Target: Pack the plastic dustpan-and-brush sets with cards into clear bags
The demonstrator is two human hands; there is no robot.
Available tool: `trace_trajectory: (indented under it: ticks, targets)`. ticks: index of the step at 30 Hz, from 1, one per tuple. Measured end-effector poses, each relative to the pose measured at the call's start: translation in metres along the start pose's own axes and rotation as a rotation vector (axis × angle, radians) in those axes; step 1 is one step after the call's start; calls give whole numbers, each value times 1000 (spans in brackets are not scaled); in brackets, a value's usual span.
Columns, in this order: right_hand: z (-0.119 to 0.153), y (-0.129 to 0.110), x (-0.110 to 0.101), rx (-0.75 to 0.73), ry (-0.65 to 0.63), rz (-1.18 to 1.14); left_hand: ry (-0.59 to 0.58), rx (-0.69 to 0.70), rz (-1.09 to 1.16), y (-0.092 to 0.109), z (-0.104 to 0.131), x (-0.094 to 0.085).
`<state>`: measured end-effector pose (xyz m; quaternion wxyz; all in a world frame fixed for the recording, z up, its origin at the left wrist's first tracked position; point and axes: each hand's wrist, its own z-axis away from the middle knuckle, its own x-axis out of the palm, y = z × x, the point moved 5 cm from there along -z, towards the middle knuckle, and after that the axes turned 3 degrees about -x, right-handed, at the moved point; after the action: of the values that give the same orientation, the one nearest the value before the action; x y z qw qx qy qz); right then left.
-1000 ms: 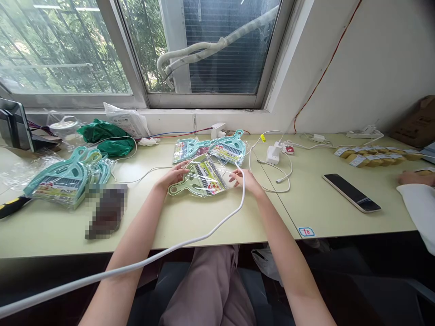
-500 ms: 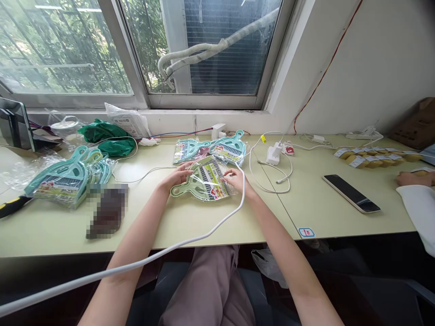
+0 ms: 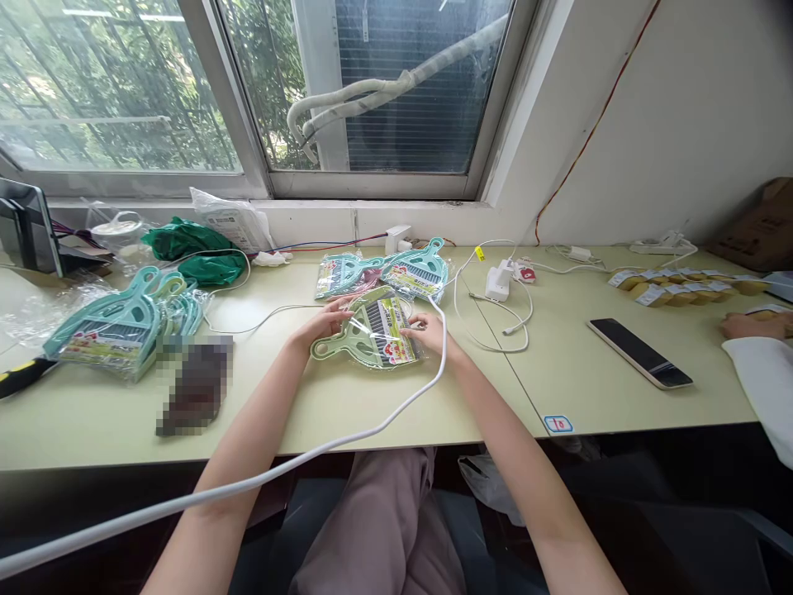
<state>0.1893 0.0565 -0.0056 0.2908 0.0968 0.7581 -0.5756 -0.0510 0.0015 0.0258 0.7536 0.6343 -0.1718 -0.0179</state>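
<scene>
A pale green dustpan and brush set [image 3: 367,340] in a clear plastic bag with a printed label lies at the middle of the table, its handle towards the left. My left hand [image 3: 320,322] is closed on its far left edge, beside the handle. On the other side, my right hand [image 3: 432,335] pinches the bag's right edge by the label. Right behind the set lie a blue-green dustpan set [image 3: 416,273] and another wrapped set [image 3: 338,273]. A pinkish one is partly hidden beneath them.
More wrapped dustpan sets [image 3: 108,335] are piled on the left, near a black and yellow handle [image 3: 25,376] and a green bag [image 3: 201,248]. A white cable [image 3: 347,442] crosses before me. A phone [image 3: 639,353], chargers [image 3: 499,281] and another person's sleeve [image 3: 765,388] are at right.
My right hand's fingers have shifted slightly left and now overlap the label's edge. The dustpan set and my left hand are almost unmoved.
</scene>
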Motion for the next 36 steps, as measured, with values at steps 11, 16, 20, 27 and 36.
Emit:
trace_trajectory:
  ticks: [11, 16, 20, 27, 36]
  targets:
    - [14, -33, -10, -125, -6, -147, 18, -39, -4, -1, -1, 0]
    - [17, -45, -8, -143, -58, -219, 53, -56, 42, 2, 6, 6]
    - [20, -50, -7, -88, -105, -287, 92, -31, 46, 8, 7, 12]
    - [24, -54, -5, -117, -136, -295, -7, 60, -68, 23, 10, 19]
    - [23, -47, 0, -91, -175, -244, 119, 32, -178, 9, 3, 3]
